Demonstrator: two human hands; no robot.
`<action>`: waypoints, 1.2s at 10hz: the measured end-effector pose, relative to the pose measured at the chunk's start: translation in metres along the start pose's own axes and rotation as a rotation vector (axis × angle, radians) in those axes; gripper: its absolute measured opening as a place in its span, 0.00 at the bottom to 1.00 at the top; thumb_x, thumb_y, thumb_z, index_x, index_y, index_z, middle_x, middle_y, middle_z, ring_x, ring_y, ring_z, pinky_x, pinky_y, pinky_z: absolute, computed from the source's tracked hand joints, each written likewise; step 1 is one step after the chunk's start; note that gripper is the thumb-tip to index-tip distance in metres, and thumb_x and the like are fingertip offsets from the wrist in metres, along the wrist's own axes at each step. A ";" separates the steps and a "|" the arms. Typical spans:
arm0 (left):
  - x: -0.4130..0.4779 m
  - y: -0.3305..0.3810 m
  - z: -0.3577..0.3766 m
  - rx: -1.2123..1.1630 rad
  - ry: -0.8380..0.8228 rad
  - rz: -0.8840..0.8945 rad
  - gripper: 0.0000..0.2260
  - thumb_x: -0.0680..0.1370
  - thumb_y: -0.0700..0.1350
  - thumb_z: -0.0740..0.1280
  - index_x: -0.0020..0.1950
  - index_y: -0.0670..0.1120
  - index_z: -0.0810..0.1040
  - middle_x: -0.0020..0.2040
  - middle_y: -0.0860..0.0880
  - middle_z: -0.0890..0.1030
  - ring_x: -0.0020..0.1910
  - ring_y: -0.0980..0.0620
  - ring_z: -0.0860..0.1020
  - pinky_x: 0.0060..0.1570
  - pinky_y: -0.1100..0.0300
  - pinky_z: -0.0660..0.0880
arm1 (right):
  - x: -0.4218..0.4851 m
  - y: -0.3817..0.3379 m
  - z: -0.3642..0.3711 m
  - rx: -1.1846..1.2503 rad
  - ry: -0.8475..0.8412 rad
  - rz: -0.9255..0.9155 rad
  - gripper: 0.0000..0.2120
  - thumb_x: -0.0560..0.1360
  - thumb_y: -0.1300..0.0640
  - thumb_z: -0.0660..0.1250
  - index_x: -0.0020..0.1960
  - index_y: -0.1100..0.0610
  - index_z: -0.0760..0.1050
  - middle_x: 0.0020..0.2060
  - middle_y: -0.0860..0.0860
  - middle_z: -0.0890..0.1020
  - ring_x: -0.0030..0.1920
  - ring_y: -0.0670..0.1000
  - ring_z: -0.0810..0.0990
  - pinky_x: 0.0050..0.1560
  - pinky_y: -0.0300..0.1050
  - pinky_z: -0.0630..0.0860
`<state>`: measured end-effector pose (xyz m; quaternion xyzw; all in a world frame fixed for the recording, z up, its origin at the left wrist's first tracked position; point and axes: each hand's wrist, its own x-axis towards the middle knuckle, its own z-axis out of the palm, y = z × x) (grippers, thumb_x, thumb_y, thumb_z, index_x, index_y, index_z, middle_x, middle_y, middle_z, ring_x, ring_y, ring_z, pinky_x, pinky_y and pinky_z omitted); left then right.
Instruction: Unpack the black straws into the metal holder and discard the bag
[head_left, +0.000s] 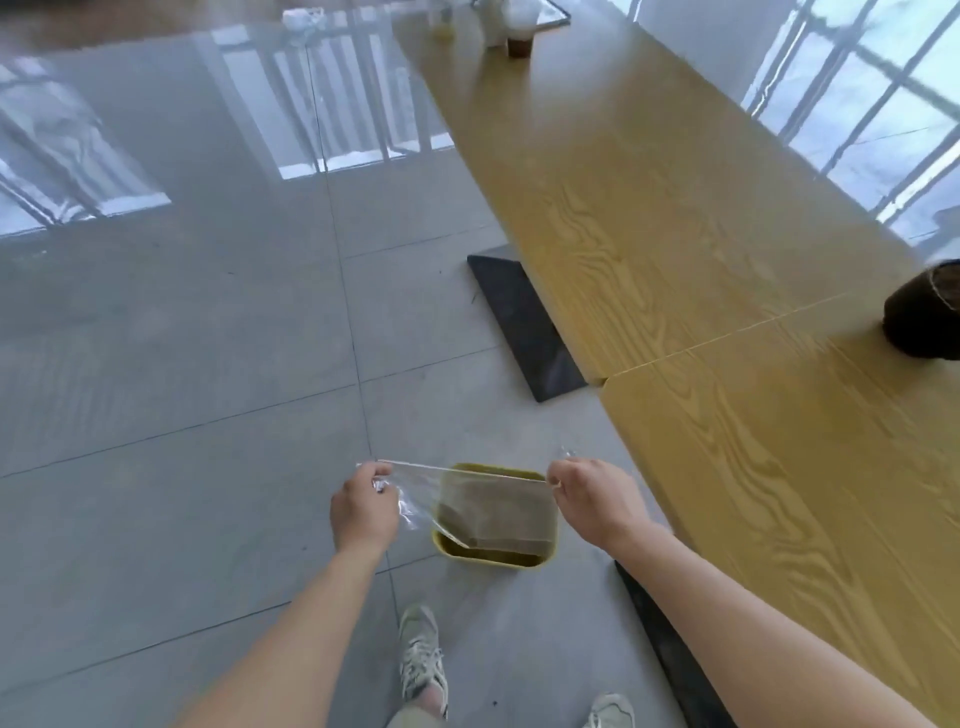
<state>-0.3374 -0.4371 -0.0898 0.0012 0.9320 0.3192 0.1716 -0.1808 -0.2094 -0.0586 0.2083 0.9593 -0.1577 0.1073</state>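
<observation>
Stretching the clear bag (467, 499) taut, left hand (363, 512) at 9 o'clock and right hand (589, 499) at 3 o'clock each pinch a corner above the yellow bin (543, 558), apparently for dropping it in.

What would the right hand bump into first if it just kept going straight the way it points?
Probably the clear bag that the right hand already pinches. Past it sits the left hand. The yellow bin is lower down, though depth is hard to judge.

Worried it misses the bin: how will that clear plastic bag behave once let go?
The clear plastic bag looks empty and sags between both hands, so probably floppy and very light. It may drift rather than drop straight into the yellow bin.
</observation>
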 end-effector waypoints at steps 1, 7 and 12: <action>0.031 -0.020 0.029 0.037 -0.049 0.002 0.12 0.75 0.35 0.68 0.56 0.43 0.84 0.54 0.40 0.86 0.54 0.37 0.82 0.51 0.53 0.75 | 0.025 0.001 0.048 -0.019 -0.029 0.130 0.08 0.79 0.62 0.61 0.46 0.54 0.78 0.42 0.53 0.83 0.43 0.58 0.81 0.41 0.51 0.78; 0.151 -0.154 0.323 0.450 -0.257 0.235 0.12 0.81 0.37 0.58 0.57 0.43 0.80 0.56 0.44 0.79 0.53 0.42 0.78 0.48 0.52 0.73 | 0.188 0.073 0.350 -0.229 -0.336 0.153 0.08 0.76 0.66 0.65 0.47 0.54 0.78 0.40 0.51 0.81 0.43 0.57 0.83 0.35 0.47 0.71; 0.163 -0.172 0.357 0.648 -0.459 0.213 0.10 0.82 0.40 0.60 0.60 0.46 0.78 0.57 0.45 0.79 0.52 0.44 0.80 0.51 0.51 0.80 | 0.200 0.089 0.409 -0.222 -0.313 0.075 0.10 0.79 0.59 0.67 0.60 0.55 0.79 0.54 0.54 0.82 0.55 0.57 0.79 0.56 0.52 0.78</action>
